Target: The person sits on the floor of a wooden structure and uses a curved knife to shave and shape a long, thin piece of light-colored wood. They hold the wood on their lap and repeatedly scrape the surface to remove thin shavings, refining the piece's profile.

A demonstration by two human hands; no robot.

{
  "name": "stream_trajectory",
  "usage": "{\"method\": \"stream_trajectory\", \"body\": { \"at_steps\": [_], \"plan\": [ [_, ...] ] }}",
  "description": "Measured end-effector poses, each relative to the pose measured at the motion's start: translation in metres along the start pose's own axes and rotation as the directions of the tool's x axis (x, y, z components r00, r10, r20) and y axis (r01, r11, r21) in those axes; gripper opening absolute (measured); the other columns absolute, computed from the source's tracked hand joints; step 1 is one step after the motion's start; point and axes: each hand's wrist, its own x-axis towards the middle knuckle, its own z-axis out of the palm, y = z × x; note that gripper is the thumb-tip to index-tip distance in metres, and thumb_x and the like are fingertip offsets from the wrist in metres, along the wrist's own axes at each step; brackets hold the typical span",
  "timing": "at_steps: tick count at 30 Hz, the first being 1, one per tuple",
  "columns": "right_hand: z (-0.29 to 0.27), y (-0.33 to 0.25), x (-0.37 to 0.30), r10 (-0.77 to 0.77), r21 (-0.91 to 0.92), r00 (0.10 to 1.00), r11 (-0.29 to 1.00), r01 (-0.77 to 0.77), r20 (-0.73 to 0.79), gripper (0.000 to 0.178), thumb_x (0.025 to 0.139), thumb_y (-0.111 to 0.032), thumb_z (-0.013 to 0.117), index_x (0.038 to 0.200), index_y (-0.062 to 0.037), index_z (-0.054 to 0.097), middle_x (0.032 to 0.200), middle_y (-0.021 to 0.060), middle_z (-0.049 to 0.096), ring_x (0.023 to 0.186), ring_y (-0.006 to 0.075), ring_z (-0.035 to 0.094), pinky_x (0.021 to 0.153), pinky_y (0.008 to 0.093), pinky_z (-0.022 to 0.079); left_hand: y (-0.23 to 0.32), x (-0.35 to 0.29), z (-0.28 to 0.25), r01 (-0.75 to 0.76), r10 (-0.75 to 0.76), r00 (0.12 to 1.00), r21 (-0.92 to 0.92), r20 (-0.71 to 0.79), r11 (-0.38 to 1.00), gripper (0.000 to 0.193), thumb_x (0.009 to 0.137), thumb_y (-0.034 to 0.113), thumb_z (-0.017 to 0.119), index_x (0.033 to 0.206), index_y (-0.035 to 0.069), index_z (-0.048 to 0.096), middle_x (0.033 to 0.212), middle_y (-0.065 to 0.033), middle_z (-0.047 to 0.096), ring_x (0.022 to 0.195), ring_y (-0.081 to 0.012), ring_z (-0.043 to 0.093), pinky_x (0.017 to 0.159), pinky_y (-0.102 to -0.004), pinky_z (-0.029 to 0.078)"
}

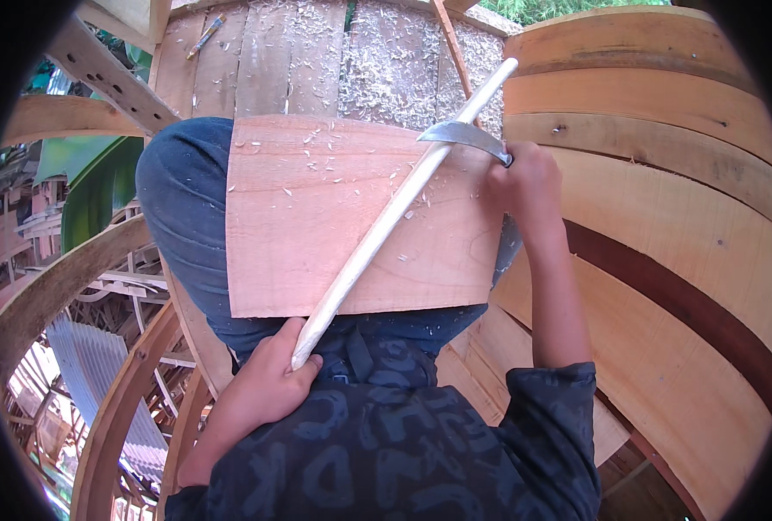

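Note:
A long pale wooden stick (377,233) slants across a flat board (299,234) that rests on my lap. My left hand (271,373) is closed around the stick's near end, close to my body. In my right hand (529,187) I grip a knife (464,135) with a curved metal blade; the fist hides most of its handle. The blade lies across the stick toward its far end, past the middle of the board. Small wood shavings are scattered on the board.
Curved planks (646,191) form a wall close on my right. Many shavings (394,61) cover the planked floor ahead, where a small slim object (206,36) lies at the far left. Curved wooden ribs (121,408) stand on my left, with a corrugated sheet (112,373) beyond.

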Motion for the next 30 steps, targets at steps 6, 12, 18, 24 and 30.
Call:
{"method": "stream_trajectory", "body": {
  "at_steps": [6,12,18,24,30],
  "plan": [
    [0.009,0.003,0.015,0.051,0.012,0.997,0.999,-0.050,-0.052,0.020,0.076,-0.021,0.061,0.077,-0.0032,0.071,0.072,0.0203,0.065,0.070,0.0385,0.065,0.066,0.0463,0.053,-0.003,-0.001,0.001,-0.056,0.055,0.998,-0.030,-0.019,0.998,0.018,0.084,0.007,0.059,0.098,0.001,0.049,0.077,-0.0110,0.050,0.072,-0.0195,0.048,0.070,-0.0328,0.041],
    [0.019,0.030,0.029,0.194,0.037,0.973,0.981,-0.191,-0.125,0.022,0.079,-0.021,0.059,0.078,-0.0032,0.071,0.071,0.0215,0.065,0.071,0.0404,0.064,0.068,0.0479,0.052,-0.006,-0.001,0.003,-0.028,0.028,1.000,-0.004,-0.011,1.000,0.020,0.085,0.007,0.060,0.099,0.001,0.048,0.080,-0.0129,0.053,0.076,-0.0216,0.051,0.072,-0.0345,0.042],
    [-0.016,0.033,0.000,0.288,0.101,0.957,0.951,-0.291,0.043,0.023,0.080,-0.020,0.057,0.075,-0.0005,0.068,0.068,0.0244,0.061,0.070,0.0416,0.063,0.065,0.0479,0.049,-0.022,-0.003,0.002,0.010,-0.010,1.000,0.038,0.018,0.999,0.022,0.085,0.008,0.061,0.101,0.001,0.047,0.083,-0.0151,0.054,0.078,-0.0254,0.053,0.074,-0.0361,0.043],
    [-0.003,-0.016,-0.031,-0.052,0.116,0.995,0.992,0.042,0.083,0.019,0.077,-0.018,0.060,0.075,-0.0026,0.069,0.068,0.0220,0.063,0.067,0.0394,0.063,0.064,0.0472,0.051,-0.014,0.001,0.002,0.037,-0.037,0.999,0.038,0.015,0.999,0.022,0.084,0.007,0.061,0.100,0.001,0.047,0.081,-0.0125,0.053,0.077,-0.0225,0.052,0.074,-0.0351,0.043],
    [0.005,-0.001,-0.004,-0.043,0.037,0.999,0.998,0.044,-0.011,0.017,0.076,-0.018,0.061,0.078,-0.0051,0.071,0.071,0.0207,0.065,0.067,0.0377,0.064,0.065,0.0460,0.053,-0.008,-0.004,0.007,-0.028,0.028,1.000,0.000,0.003,1.000,0.019,0.083,0.005,0.059,0.097,0.001,0.047,0.079,-0.0106,0.051,0.075,-0.0202,0.050,0.072,-0.0332,0.042]
  ]
}}
